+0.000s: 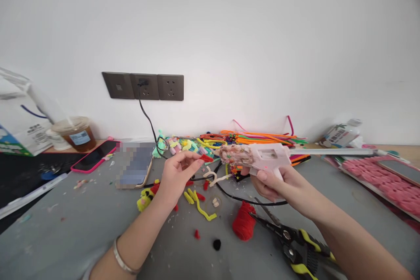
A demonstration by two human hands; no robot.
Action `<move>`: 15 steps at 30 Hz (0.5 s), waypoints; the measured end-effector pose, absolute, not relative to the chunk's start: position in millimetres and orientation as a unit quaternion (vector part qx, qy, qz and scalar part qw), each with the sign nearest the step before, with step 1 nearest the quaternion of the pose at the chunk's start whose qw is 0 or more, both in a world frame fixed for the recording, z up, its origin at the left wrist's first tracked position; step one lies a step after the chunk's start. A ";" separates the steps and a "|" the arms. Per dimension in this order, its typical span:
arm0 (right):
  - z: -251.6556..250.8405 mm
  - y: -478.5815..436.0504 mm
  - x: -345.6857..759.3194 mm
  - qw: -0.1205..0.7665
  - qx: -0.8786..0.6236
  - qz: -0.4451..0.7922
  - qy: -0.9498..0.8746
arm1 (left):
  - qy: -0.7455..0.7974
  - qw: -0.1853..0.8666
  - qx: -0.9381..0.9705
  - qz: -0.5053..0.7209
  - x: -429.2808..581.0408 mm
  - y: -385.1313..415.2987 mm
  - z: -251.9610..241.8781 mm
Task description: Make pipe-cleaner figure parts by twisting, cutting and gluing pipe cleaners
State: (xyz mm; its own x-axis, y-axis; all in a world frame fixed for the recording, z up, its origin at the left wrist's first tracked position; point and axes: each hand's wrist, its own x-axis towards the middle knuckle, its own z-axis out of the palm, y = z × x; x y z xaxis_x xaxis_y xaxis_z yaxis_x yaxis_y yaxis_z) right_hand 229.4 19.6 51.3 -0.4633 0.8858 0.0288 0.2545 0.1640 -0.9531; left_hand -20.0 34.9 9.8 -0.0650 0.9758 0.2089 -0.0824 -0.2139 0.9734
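My right hand [274, 181] is wrapped round the handle of a white hot glue gun [271, 157], its nozzle end crusted with old glue and aimed left. A white glue stick [331, 152] pokes out of its back. Between the thumb and fingers of my left hand [180, 173] is a small red fuzzy piece [206, 158], close to the nozzle. Whether the two touch, I cannot tell. Below the hands lie a bent yellow pipe cleaner [201, 208], a red fuzzy bundle [243, 222] and a black pompom [217, 244].
Black-and-yellow pliers [292, 245] lie at the front right. Bundled pipe cleaners [259, 137] line the wall. At left are two phones, one pink-edged [96, 156], and a cup of brown drink [77, 133]. A black cord [149, 118] runs from the outlet [144, 86]; a bottle [343, 133] leans at right.
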 end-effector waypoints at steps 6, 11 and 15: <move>53.2 18.1 223.4 0.290 -0.415 0.509 -0.697 | 0.428 0.461 0.515 0.582 -20.6 35.2 10.3; 49.4 17.3 224.2 0.290 -0.413 0.515 -0.693 | 0.422 0.462 0.522 0.579 -19.1 33.5 12.5; 48.9 17.5 224.4 0.289 -0.414 0.517 -0.691 | 0.420 0.462 0.526 0.578 -18.6 33.1 13.7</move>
